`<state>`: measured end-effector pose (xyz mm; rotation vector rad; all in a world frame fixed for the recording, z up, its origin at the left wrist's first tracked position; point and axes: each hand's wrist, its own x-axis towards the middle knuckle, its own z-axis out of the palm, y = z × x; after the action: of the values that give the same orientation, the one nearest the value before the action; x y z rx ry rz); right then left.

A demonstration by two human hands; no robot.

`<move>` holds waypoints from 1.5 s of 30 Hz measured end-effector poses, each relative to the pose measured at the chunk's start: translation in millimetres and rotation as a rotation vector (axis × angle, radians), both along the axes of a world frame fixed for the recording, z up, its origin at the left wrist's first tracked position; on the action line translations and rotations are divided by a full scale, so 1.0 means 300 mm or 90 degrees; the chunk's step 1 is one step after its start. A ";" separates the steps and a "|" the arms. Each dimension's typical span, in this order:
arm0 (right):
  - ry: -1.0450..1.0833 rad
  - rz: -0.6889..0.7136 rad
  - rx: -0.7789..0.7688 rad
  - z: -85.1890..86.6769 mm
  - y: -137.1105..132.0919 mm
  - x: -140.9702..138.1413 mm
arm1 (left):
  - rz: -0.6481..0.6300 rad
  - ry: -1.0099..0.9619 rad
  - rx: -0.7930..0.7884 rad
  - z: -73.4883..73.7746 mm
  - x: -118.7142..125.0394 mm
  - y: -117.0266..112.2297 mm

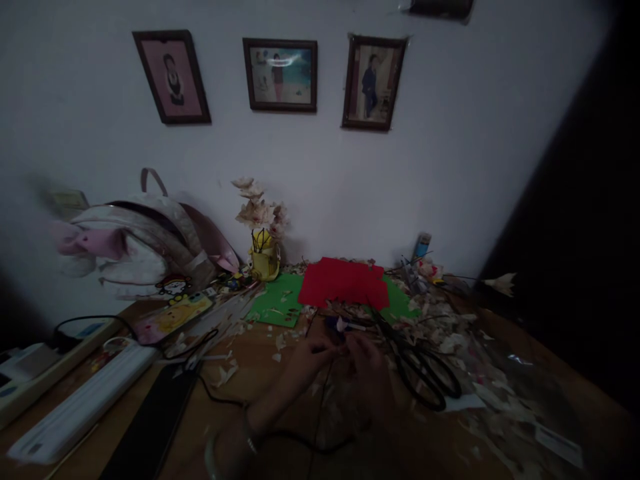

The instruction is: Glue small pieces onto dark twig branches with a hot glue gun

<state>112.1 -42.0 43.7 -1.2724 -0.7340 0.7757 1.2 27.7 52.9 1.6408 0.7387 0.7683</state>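
My left hand (313, 355) and my right hand (369, 365) meet low over the wooden table, fingertips pinched close together. What they pinch is too dark and small to make out. Just beyond the fingertips shows a small pale pink, petal-like piece (341, 325); whether it is held is unclear. A dark blue object (331, 323) and a thin white stick (357, 327) lie right behind it. Large black-handled scissors (425, 370) rest beside my right hand, blades pointing away. Red paper (345, 283) lies over green sheets (275, 303) farther back.
Pale scraps (450, 340) litter the table, thickest on the right. A yellow vase (265, 263) of pale handmade flowers stands against the wall. On the left are a backpack (145, 247), a power strip (55, 360), a white packet (85, 407) and a black flat object (153, 423).
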 end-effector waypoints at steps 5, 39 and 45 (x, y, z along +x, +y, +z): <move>-0.038 -0.014 -0.031 0.010 -0.001 0.011 | -0.043 0.012 -0.006 0.003 0.006 -0.021; -0.723 -0.101 -0.242 -0.043 0.042 0.144 | 0.162 -0.134 -0.109 -0.014 -0.032 0.069; -0.678 -0.017 -0.196 -0.106 0.095 0.134 | 0.180 -0.141 -0.133 0.014 -0.032 0.060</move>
<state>152.4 -13.6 11.9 -1.9829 -1.4664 0.1208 -8.4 45.7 57.2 1.2562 0.8700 1.0192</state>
